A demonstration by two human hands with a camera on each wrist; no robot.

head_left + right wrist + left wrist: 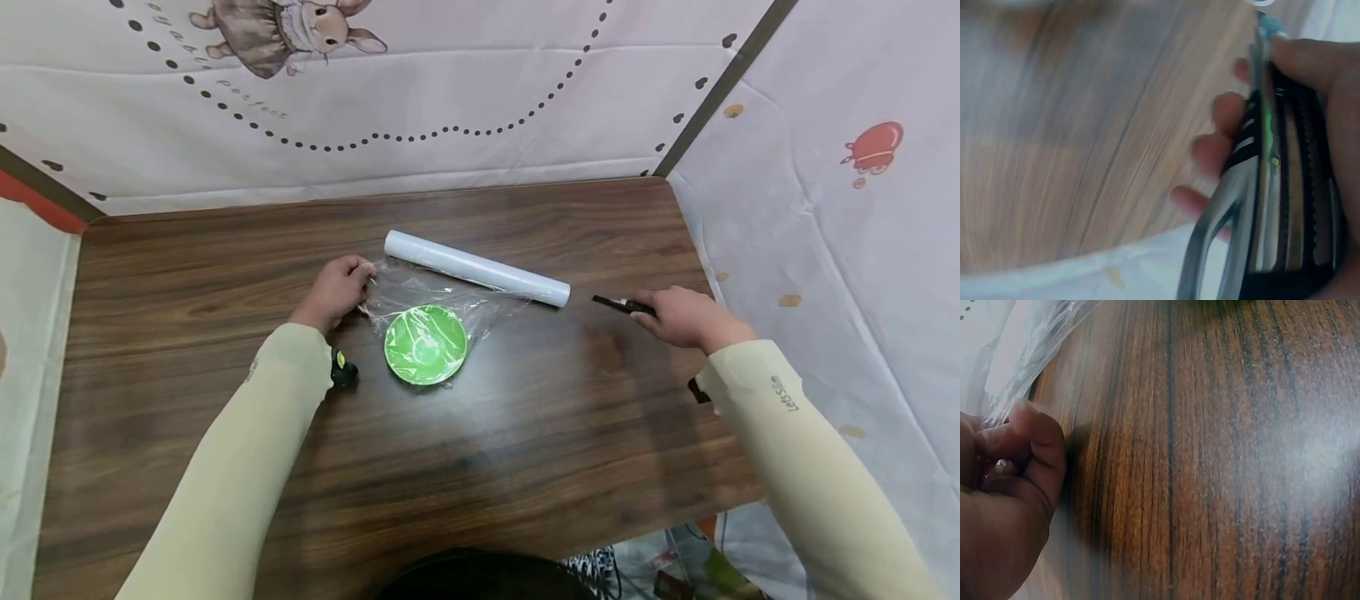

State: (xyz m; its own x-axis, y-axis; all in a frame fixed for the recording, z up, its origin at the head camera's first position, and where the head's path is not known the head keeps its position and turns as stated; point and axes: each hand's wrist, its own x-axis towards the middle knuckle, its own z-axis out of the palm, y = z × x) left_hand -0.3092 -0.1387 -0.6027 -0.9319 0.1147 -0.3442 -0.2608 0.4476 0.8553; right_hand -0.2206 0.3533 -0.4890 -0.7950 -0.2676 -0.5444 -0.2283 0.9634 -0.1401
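My left hand [337,290] pinches the left edge of a sheet of clear plastic wrap [480,310]. In the left wrist view, the thumb and fingers of the left hand [1013,465] are curled together on the wrap at upper left. A round green dish [426,344] sits under the sheet, the film wrinkled across its top. Behind it, the roll of plastic wrap [476,267] lies at a slant. Off to the right, my right hand [686,317] grips a black utility knife [622,305]. The same knife [1266,162] fills the right wrist view, partly hidden by the palm.
The dark wood-grain table [187,275] meets a printed cloth wall [450,92] at its back edge and another cloth wall [817,250] on the right. Below the front right edge, assorted items [667,567] lie lower down.
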